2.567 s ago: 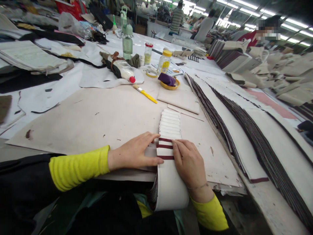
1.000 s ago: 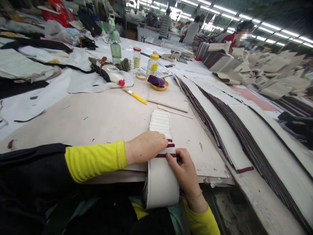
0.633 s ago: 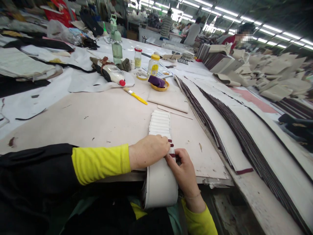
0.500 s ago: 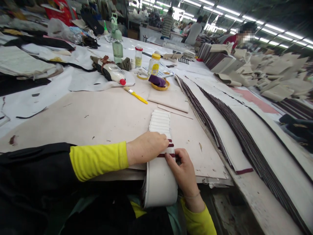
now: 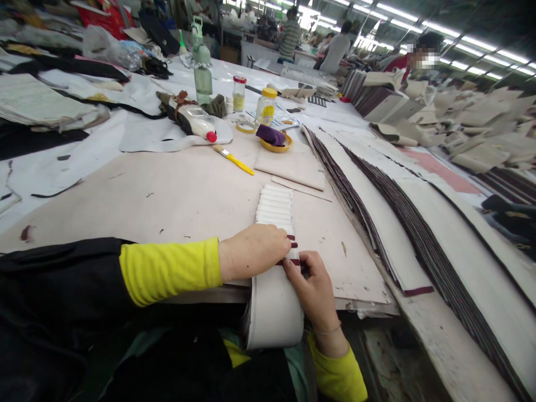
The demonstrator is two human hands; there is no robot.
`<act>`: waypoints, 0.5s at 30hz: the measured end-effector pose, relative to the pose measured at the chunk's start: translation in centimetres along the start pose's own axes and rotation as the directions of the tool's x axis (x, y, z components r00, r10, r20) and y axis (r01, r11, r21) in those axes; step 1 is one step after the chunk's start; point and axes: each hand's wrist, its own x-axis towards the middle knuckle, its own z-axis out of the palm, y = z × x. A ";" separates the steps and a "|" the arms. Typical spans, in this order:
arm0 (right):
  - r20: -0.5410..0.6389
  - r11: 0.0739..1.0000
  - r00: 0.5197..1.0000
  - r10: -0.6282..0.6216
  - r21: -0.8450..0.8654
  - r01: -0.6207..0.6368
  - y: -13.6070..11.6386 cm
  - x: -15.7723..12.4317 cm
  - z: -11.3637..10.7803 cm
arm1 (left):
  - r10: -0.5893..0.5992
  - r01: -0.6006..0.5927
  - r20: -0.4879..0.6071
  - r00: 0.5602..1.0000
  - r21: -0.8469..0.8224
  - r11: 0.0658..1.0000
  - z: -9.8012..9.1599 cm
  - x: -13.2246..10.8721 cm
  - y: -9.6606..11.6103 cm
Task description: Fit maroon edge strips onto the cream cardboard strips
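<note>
A stack of long cream strips [image 5: 276, 312] with dark-red ends lies on the table's front edge and curves down over it. Its far ends [image 5: 274, 206] are fanned out in white ridges. My left hand [image 5: 257, 251] is closed over the stack from the left, knuckles up, by the dark-red bands; its fingertips are mostly hidden. My right hand [image 5: 314, 287] grips the right side of the top strip, thumb on its dark-red end and fingers curled at the edge.
More fanned strips [image 5: 389, 206] cover the table's right side. Beyond my hands are a yellow-handled brush [image 5: 237, 161], a yellow dish [image 5: 278, 146] with purple cloth, a white bottle [image 5: 196, 123], jars [image 5: 265, 107] and a green bottle [image 5: 203, 78]. Other people are farther back.
Both hands keep their places on the strips, with only slight shifts of the fingers. The whole view has moved a little.
</note>
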 end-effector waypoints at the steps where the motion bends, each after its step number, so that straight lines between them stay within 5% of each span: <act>1: -0.002 1.000 1.000 -0.004 0.001 0.004 0.0 0.0 0.0 | -0.006 0.006 0.012 1.000 0.011 1.000 -0.2 0.1 0.3; 8: 0.005 1.000 1.000 -0.009 0.001 0.009 0.1 0.0 0.0 | -0.014 0.013 0.046 0.999 0.015 1.000 -0.7 0.4 1.2; 15: 0.004 1.000 1.000 0.015 -0.008 -0.015 0.1 -0.1 0.0 | -0.010 0.010 -0.058 0.998 -0.014 1.000 0.3 -0.1 -0.3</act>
